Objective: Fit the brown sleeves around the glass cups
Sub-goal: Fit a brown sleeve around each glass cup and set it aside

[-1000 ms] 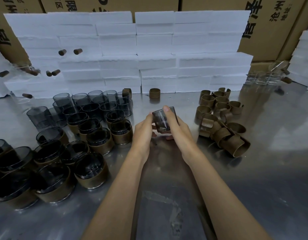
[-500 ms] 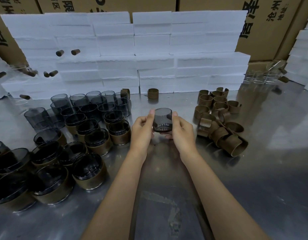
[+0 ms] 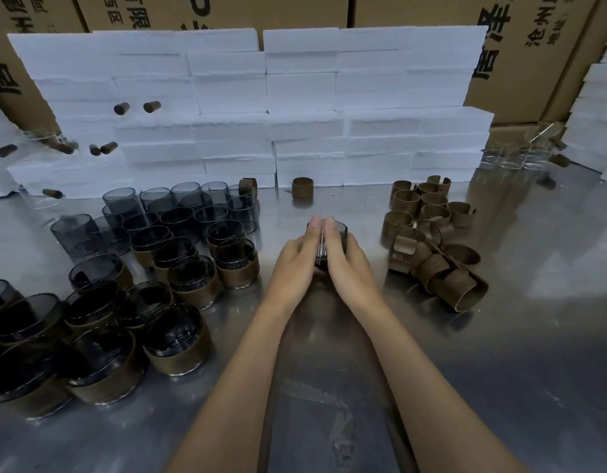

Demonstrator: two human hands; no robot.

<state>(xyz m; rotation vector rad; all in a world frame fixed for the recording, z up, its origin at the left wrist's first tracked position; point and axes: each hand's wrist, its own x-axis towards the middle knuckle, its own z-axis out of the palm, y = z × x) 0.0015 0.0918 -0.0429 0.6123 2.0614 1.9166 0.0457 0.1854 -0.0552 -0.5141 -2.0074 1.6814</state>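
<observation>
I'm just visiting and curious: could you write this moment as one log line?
step: fitting sleeve | left hand: holds cup | right hand: holds cup | spare sleeves: right | table

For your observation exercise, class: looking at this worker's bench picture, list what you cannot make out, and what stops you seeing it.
1. Head view: whether a sleeve is on the held cup; the left hand and right hand cover its sides.
2. Head view: the printing on the cardboard boxes; the top edge and the foam blocks cut it off.
3. Head view: the sleeved cups at far left; the frame edge crops them.
4. Head view: the clear glasses at far right; too small and see-through to count.
</observation>
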